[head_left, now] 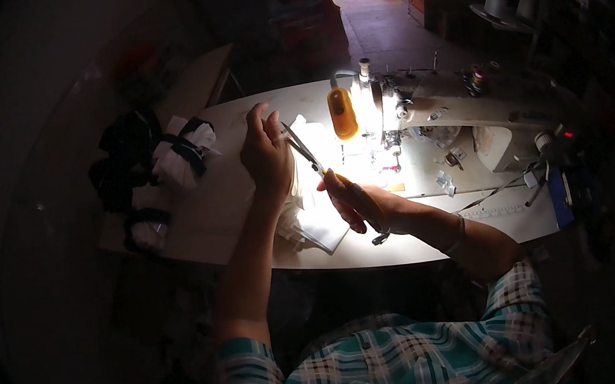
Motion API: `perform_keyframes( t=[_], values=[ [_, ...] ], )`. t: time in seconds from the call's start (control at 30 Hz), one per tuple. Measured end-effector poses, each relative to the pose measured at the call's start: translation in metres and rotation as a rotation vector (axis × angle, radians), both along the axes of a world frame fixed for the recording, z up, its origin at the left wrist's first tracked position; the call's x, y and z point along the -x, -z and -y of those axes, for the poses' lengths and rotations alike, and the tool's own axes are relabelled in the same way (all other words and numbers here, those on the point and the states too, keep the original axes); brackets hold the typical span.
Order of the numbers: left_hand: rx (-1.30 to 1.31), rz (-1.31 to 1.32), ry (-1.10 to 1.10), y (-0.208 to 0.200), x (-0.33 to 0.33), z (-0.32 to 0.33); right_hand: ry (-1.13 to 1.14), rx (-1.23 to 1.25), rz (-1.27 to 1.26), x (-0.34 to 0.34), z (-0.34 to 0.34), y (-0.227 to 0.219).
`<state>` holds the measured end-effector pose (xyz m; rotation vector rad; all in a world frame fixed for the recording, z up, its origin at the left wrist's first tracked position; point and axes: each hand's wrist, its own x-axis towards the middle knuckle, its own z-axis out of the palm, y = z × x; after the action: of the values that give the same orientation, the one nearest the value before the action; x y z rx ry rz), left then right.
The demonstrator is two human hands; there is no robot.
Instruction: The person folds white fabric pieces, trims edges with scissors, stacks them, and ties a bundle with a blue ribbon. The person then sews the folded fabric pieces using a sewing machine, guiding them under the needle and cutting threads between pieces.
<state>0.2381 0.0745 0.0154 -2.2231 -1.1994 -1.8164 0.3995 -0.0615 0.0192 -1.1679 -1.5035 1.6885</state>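
Scissors (305, 151) with slim dark blades, open, yellow-handled.

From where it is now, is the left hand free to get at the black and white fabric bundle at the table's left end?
Probably not at once: the left hand is pinching white fabric against the scissors. The table between it and the bundle looks bare, so the path seems free.

We see left hand (265, 155) raised over sewing table (233, 200), fingers pinching white fabric pieces (310, 214) at top edge. Right hand (362, 205) grips scissors (307, 152), blades parted, tips just beside left fingertips. Sewing machine (389, 107) lit behind grip; black-and-white cloth bundles (167, 159) well left of it.
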Motion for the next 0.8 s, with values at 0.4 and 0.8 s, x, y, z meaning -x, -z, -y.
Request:
perform_keyframes(
  t=[0.4, 0.8],
  values=[
    [0.155, 0.099, 0.034, 0.0, -0.011, 0.026, 0.115, -0.351, 0.721, 0.02, -0.002, -0.015],
    [0.195, 0.124, 0.131, 0.038, -0.009, 0.035, 0.384, -0.785, 0.474, 0.023, -0.012, 0.068]
  ],
)
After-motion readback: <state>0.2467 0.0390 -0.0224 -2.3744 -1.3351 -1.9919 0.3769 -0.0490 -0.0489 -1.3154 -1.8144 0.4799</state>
